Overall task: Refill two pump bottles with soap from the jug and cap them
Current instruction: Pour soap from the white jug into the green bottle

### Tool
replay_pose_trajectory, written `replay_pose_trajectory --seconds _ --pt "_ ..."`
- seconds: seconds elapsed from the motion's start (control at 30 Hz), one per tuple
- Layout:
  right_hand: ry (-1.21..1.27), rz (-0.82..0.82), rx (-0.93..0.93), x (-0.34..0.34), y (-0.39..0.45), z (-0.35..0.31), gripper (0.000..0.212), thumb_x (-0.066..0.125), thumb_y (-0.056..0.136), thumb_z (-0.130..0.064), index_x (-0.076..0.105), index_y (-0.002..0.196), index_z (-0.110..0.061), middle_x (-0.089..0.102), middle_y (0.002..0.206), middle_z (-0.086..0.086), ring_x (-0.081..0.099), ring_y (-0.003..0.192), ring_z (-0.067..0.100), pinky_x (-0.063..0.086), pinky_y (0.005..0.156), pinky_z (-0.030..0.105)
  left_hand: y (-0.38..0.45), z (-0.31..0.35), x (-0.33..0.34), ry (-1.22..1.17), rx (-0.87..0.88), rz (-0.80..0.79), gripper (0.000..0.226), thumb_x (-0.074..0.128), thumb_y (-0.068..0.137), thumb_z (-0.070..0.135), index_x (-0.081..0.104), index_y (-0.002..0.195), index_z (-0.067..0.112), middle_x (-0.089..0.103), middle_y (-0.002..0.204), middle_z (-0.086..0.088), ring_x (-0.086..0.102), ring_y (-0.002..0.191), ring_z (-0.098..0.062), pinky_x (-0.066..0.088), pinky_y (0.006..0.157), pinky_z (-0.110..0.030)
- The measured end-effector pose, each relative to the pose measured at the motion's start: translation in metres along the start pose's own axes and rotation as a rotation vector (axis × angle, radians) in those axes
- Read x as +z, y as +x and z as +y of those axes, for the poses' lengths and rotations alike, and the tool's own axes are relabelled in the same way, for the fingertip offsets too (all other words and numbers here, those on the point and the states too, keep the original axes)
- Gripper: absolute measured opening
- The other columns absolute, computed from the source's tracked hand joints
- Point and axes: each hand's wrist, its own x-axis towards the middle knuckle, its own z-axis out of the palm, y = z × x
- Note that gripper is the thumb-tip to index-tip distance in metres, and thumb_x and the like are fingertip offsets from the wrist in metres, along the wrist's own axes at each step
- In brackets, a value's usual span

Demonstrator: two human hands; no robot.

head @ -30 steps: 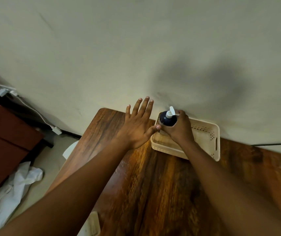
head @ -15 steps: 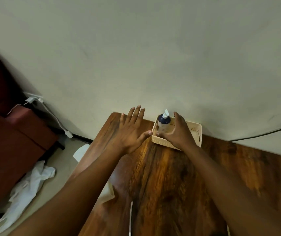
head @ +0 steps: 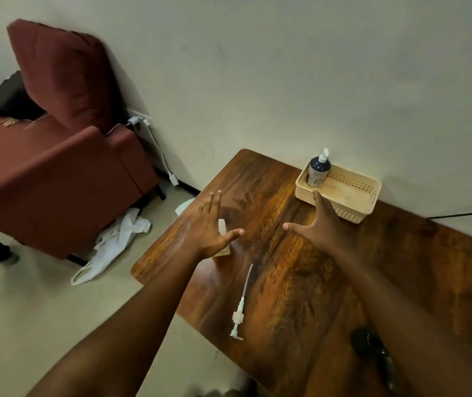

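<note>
A dark blue pump bottle (head: 318, 170) with a white pump stands upright in the left end of a cream plastic basket (head: 352, 196) at the table's far edge by the wall. A loose white pump head with its long tube (head: 242, 305) lies flat on the wooden table (head: 286, 267) near its front left. My left hand (head: 210, 227) hovers open over the table's left side, above a small pale object. My right hand (head: 319, 224) is open with fingers spread, just in front of the basket, holding nothing. A dark object (head: 372, 351), partly hidden by my right arm, lies near the front edge.
A maroon sofa (head: 57, 173) stands left of the table, with a dark bag on its seat. White cloth or plastic (head: 117, 239) lies on the floor between them. A charger and white cable (head: 154, 144) hang at the wall. A black cable (head: 464, 214) runs along the wall at right.
My right hand has let go of the blue bottle, which stays in the basket. Both hands have drawn back toward me, and the view has pulled back and turned left.
</note>
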Motion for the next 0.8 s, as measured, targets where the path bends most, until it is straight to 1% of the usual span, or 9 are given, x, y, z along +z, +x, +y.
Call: replay_pose_trajectory --seconds 0.17,0.23,0.3,0.4,0.47,0.57,0.63,0.7,0.8 --pt "-0.025 -0.04 0.0 0.018 -0.015 0.007 0.128 0.08 0.068 -0.069 0.004 0.163 -0.029 0.008 0.172 0.001 0.014 0.157 0.027 0.028 0.123 0.051 -0.01 -0.021 0.025 -0.223 -0.154 0.023 0.135 0.077 0.074 0.076 -0.008 0.166 0.027 -0.003 0.177 0.0 0.004 0.163 -0.028 0.013 0.13 -0.053" --pt "-0.005 -0.054 0.024 0.025 -0.018 0.012 0.128 0.082 0.068 -0.067 0.006 0.163 -0.029 0.01 0.171 0.002 0.016 0.157 0.027 0.03 0.122 0.05 -0.009 -0.029 0.039 -0.325 -0.228 0.031 0.14 0.084 0.072 0.068 -0.011 0.166 0.028 -0.004 0.177 0.0 0.005 0.162 -0.029 0.016 0.13 -0.052" --pt "0.007 -0.064 0.043 0.031 -0.021 0.016 0.127 0.083 0.068 -0.065 0.007 0.163 -0.03 0.011 0.171 0.002 0.016 0.156 0.027 0.031 0.121 0.05 -0.008 -0.034 0.053 -0.43 -0.294 0.052 0.142 0.089 0.072 0.057 -0.014 0.165 0.029 0.004 0.176 -0.003 0.015 0.16 -0.031 0.021 0.126 -0.047" --pt "0.005 -0.079 0.053 0.038 -0.02 0.021 0.126 0.083 0.069 -0.064 0.007 0.163 -0.031 0.011 0.171 0.003 0.017 0.156 0.027 0.032 0.121 0.05 -0.004 -0.038 0.071 -0.529 -0.369 0.117 0.142 0.094 0.07 0.048 -0.009 0.166 0.028 0.027 0.169 -0.01 0.033 0.152 -0.032 0.032 0.12 -0.042" --pt "0.014 -0.082 0.055 0.042 -0.019 0.021 0.125 0.083 0.069 -0.063 0.007 0.163 -0.031 0.012 0.171 0.003 0.017 0.156 0.027 0.032 0.12 0.05 0.0 -0.045 0.082 -0.565 -0.407 0.153 0.137 0.095 0.069 0.045 0.001 0.166 0.026 0.039 0.162 -0.01 0.042 0.146 -0.03 0.036 0.115 -0.038" --pt "0.018 -0.066 0.053 0.049 -0.016 0.019 0.123 0.084 0.07 -0.062 0.009 0.163 -0.032 0.013 0.171 0.003 0.018 0.156 0.028 0.033 0.12 0.051 0.003 -0.052 0.098 -0.613 -0.44 0.181 0.122 0.095 0.068 0.047 0.02 0.162 0.026 0.047 0.155 -0.006 0.048 0.137 -0.021 0.042 0.117 -0.043" --pt "0.017 -0.05 0.042 0.052 -0.014 0.016 0.122 0.083 0.07 -0.062 0.01 0.163 -0.031 0.014 0.171 0.002 0.018 0.156 0.027 0.033 0.12 0.052 0.005 -0.052 0.105 -0.651 -0.459 0.212 0.11 0.094 0.071 0.042 0.028 0.158 0.023 0.052 0.151 -0.005 0.049 0.129 -0.015 0.043 0.109 -0.036" --pt "0.02 -0.037 0.035 0.055 -0.012 0.015 0.122 0.083 0.069 -0.064 0.011 0.162 -0.032 0.015 0.17 0.001 0.018 0.156 0.026 0.033 0.12 0.053 0.008 -0.052 0.11 -0.654 -0.48 0.256 0.096 0.092 0.077 0.033 0.036 0.154 0.019 0.055 0.148 -0.007 0.054 0.132 -0.02 0.043 0.102 -0.031" --pt "0.044 -0.025 0.034 0.055 -0.015 0.014 0.121 0.082 0.07 -0.063 0.011 0.162 -0.032 0.015 0.17 -0.001 0.019 0.155 0.024 0.033 0.12 0.052 0.009 -0.05 0.114 -0.629 -0.465 0.275 0.089 0.088 0.082 0.03 0.037 0.154 0.017 0.055 0.15 -0.007 0.054 0.138 -0.026 0.043 0.105 -0.032"
